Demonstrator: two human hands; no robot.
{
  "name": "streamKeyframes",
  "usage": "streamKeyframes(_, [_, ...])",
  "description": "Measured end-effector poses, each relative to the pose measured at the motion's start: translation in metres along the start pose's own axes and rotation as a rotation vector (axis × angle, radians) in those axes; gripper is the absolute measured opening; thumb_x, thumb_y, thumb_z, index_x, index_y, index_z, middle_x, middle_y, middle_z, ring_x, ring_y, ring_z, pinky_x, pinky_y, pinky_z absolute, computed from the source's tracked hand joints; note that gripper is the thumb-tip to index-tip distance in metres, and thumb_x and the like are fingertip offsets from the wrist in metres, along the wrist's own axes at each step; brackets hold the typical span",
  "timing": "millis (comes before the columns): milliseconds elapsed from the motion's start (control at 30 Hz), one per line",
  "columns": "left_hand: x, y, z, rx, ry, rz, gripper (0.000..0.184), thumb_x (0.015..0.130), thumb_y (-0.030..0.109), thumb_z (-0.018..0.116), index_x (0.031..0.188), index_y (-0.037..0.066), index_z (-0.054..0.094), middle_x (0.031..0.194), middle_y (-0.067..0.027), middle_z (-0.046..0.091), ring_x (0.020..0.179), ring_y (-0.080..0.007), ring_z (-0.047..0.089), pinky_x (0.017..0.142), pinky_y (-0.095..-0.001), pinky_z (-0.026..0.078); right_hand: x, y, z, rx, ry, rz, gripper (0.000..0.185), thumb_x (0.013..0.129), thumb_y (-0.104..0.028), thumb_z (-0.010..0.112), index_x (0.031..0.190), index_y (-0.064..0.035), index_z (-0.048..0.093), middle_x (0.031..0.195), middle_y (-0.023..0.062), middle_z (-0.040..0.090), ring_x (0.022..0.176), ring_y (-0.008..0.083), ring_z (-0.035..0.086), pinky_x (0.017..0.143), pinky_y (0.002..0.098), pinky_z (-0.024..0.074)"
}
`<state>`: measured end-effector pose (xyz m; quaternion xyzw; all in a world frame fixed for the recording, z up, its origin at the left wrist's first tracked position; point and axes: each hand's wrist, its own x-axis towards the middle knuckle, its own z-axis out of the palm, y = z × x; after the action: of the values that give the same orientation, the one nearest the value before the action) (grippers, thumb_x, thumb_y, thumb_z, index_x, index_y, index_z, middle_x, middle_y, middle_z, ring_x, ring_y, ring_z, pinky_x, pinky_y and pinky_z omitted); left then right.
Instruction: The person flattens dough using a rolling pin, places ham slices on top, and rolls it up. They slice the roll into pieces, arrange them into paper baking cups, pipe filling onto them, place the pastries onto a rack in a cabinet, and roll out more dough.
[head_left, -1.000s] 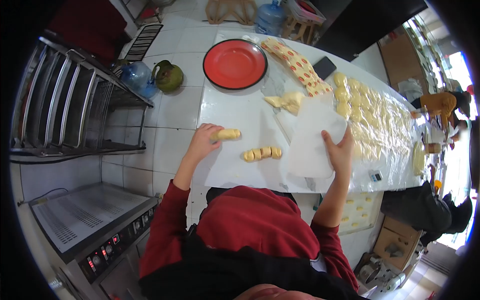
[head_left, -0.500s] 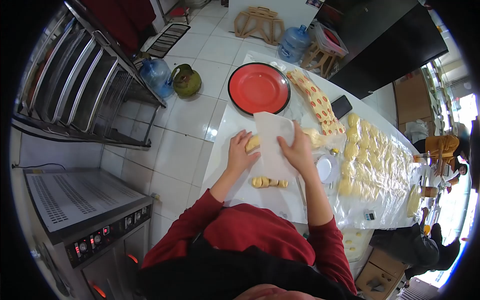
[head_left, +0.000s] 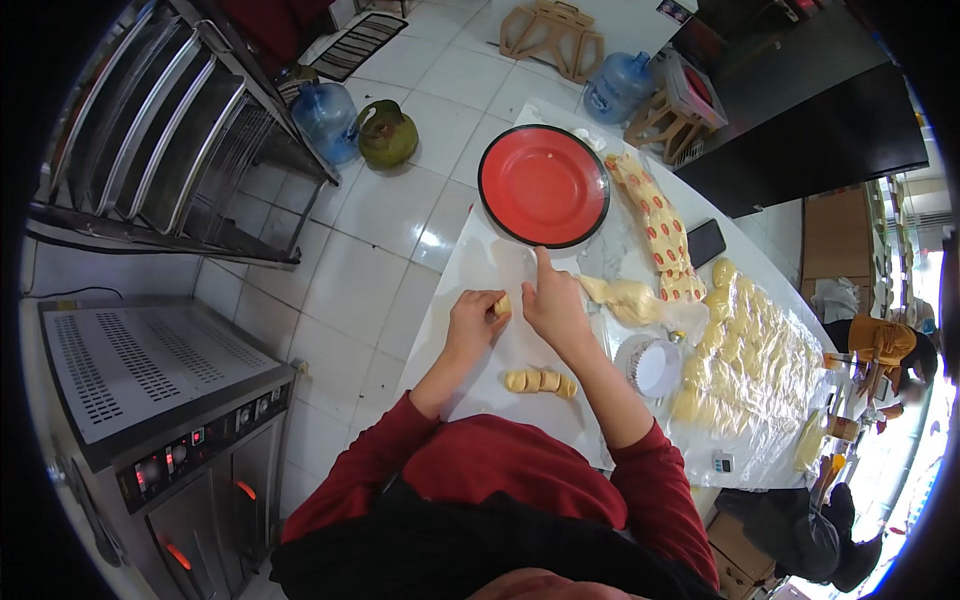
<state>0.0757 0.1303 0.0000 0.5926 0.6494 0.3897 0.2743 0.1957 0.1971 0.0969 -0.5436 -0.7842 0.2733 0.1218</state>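
Observation:
My left hand [head_left: 473,326] is closed on a small piece of pale yellow dough [head_left: 503,306] over the white table [head_left: 455,290]. Beside it, my right hand [head_left: 556,310] grips a thin white sheet [head_left: 512,262], its index finger stretched along the edge. Much of that sheet blends into the tabletop, so its outline is hard to follow. Nearer my body, a short row of cut dough pieces [head_left: 540,382] lies on the table. Past my hands sits a red plate [head_left: 545,187] with a black rim. A clear bag of yellowish filling [head_left: 632,299] is right of my right hand.
Plastic-covered dough balls [head_left: 750,340] spread across the right side. White paper cups [head_left: 655,368], a patterned packet [head_left: 660,225], a phone [head_left: 706,242] and a small timer [head_left: 723,462] share the table. An oven [head_left: 170,370] and tray rack [head_left: 180,150] stand left; another person [head_left: 880,340] is far right.
The white sheet has turned from broad side to nearly edge-on, and my right hand has shifted left relative to the table. My left hand now pinches a shorter dough piece.

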Motion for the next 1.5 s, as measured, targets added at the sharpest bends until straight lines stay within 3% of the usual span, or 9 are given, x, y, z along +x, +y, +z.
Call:
streamKeyframes(267, [-0.001, 0.005, -0.008, -0.035, -0.074, -0.131, 0.035, 0.058, 0.006, 0.07, 0.091, 0.002, 0.062, 0.085, -0.0101, 0.061, 0.079, -0.0265, 0.054, 0.072, -0.0317, 0.046, 0.031, -0.02, 0.014, -0.058, -0.109, 0.004, 0.049, 0.072, -0.002, 0.057, 0.115, 0.0065, 0.035, 0.068, 0.0253, 0.056, 0.065, 0.0418, 0.057, 0.061, 0.047, 0.0452])
streamKeyframes(433, [0.001, 0.013, -0.006, 0.015, 0.096, 0.002, 0.044, 0.056, 0.012, 0.072, 0.098, 0.007, 0.059, 0.089, -0.0088, 0.059, 0.088, -0.0273, 0.05, 0.08, -0.0352, 0.041, 0.032, -0.009, -0.019, 0.043, 0.097, -0.111, 0.048, 0.072, -0.006, 0.059, 0.113, 0.006, 0.039, 0.072, 0.0266, 0.057, 0.07, 0.0439, 0.056, 0.066, 0.0479, 0.044])
streamKeyframes(533, [0.009, 0.019, 0.0, 0.009, 0.116, 0.082, 0.043, 0.057, 0.016, 0.073, 0.097, 0.008, 0.06, 0.091, -0.007, 0.06, 0.09, -0.0263, 0.049, 0.081, -0.0359, 0.039, 0.014, 0.006, -0.041, 0.036, 0.129, -0.041, 0.051, 0.072, -0.009, 0.061, 0.116, 0.0054, 0.039, 0.073, 0.0268, 0.057, 0.072, 0.0444, 0.055, 0.067, 0.0483, 0.043])
streamKeyframes(767, [0.01, 0.002, 0.016, 0.056, 0.039, 0.079, 0.03, 0.062, 0.021, 0.073, 0.089, 0.009, 0.066, 0.084, -0.002, 0.064, 0.09, -0.0233, 0.05, 0.082, -0.0338, 0.038, -0.004, 0.014, -0.028, -0.019, -0.039, -0.01, 0.052, 0.072, -0.006, 0.059, 0.118, 0.0055, 0.037, 0.065, 0.0259, 0.055, 0.067, 0.0427, 0.056, 0.062, 0.0475, 0.0437])
streamKeyframes(1033, [0.008, 0.008, 0.014, 0.104, 0.065, 0.019, 0.027, 0.062, 0.018, 0.07, 0.087, 0.008, 0.066, 0.084, -0.0043, 0.064, 0.089, -0.0239, 0.051, 0.076, -0.0339, 0.037, 0.008, 0.008, 0.001, -0.13, -0.136, -0.088, 0.049, 0.072, -0.005, 0.059, 0.115, 0.0044, 0.036, 0.064, 0.024, 0.056, 0.062, 0.0408, 0.056, 0.058, 0.0465, 0.0448])
streamKeyframes(1133, [0.006, 0.014, 0.008, 0.104, 0.032, -0.014, 0.026, 0.061, 0.015, 0.068, 0.086, 0.007, 0.065, 0.083, -0.0045, 0.063, 0.089, -0.0247, 0.051, 0.077, -0.034, 0.037, 0.019, 0.0, 0.006, -0.169, -0.179, -0.131, 0.057, 0.063, -0.001, 0.061, 0.114, 0.0049, 0.035, 0.066, 0.0219, 0.057, 0.063, 0.0386, 0.058, 0.058, 0.0444, 0.0472])
streamKeyframes(1267, [-0.001, 0.015, 0.013, 0.126, -0.004, -0.05, 0.029, 0.06, 0.013, 0.066, 0.088, 0.008, 0.063, 0.083, -0.0037, 0.061, 0.092, -0.0253, 0.05, 0.078, -0.0356, 0.036, 0.036, -0.002, -0.002, -0.095, -0.1, -0.17, 0.053, 0.067, -0.003, 0.06, 0.114, 0.0063, 0.037, 0.068, 0.0236, 0.057, 0.065, 0.0416, 0.056, 0.061, 0.046, 0.046])
streamKeyframes(1367, [0.002, 0.022, 0.01, 0.109, 0.146, -0.037, 0.036, 0.056, 0.02, 0.072, 0.088, 0.007, 0.062, 0.081, -0.0036, 0.06, 0.092, -0.0261, 0.049, 0.079, -0.0382, 0.036, 0.025, 0.003, -0.041, 0.018, 0.039, -0.098, 0.051, 0.072, -0.009, 0.062, 0.115, 0.0079, 0.041, 0.074, 0.0282, 0.056, 0.071, 0.0446, 0.054, 0.064, 0.0483, 0.0432])
streamKeyframes(1500, [0.018, 0.03, 0.011, 0.086, 0.081, 0.019, 0.034, 0.059, 0.023, 0.072, 0.089, 0.009, 0.063, 0.087, -0.0016, 0.062, 0.093, -0.0237, 0.048, 0.08, -0.0375, 0.033, 0.003, 0.011, -0.06, -0.027, -0.018, -0.053, 0.051, 0.073, -0.008, 0.059, 0.118, 0.0035, 0.039, 0.068, 0.0264, 0.055, 0.069, 0.0433, 0.055, 0.064, 0.0484, 0.0435])
